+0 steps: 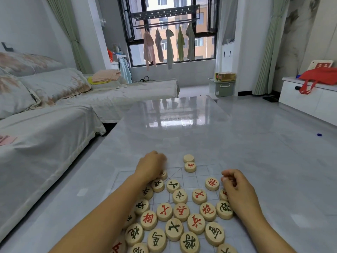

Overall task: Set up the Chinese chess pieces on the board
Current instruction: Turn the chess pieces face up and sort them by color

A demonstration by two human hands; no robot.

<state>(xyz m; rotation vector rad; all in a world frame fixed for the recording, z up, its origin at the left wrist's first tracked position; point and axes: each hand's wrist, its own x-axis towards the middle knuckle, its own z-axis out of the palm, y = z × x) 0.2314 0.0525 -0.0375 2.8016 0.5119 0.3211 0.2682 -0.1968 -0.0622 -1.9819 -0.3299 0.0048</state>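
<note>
Fabric-covered sofa (54,125) at 9 o'clock, wrinkled pale cloth, soft cushions. Table (182,125) glossy, grey marbled top, mirrors the window.

Left hand (151,167) at 7 o'clock of frame centre, knuckles up, fingers curled down together at the board's far left part. Motion-blurred; cannot tell if they clamp anything. One disc (163,175) shows partly beneath it.

Board (204,170): thin, translucent sheet, faint printed grid, flat on the table's near end.

Chess pieces (180,210): round, thick, pale wooden discs, smooth faces engraved with red or dark characters. Most lie face-up in a loose heap on the board's near half, many touching, at 6 o'clock. Two sit apart at the heap's 12 o'clock: a blank-faced disc (188,158) just off the board's far edge, a red-marked disc (190,167) touching it on its near side.

Right hand (237,187) at 5 o'clock, fingers curled in together, thumb against them. Contents cannot be told. Its wrist lies over the heap's right edge.

Red cloth bag (321,75) on a white cabinet at 2 o'clock.
</note>
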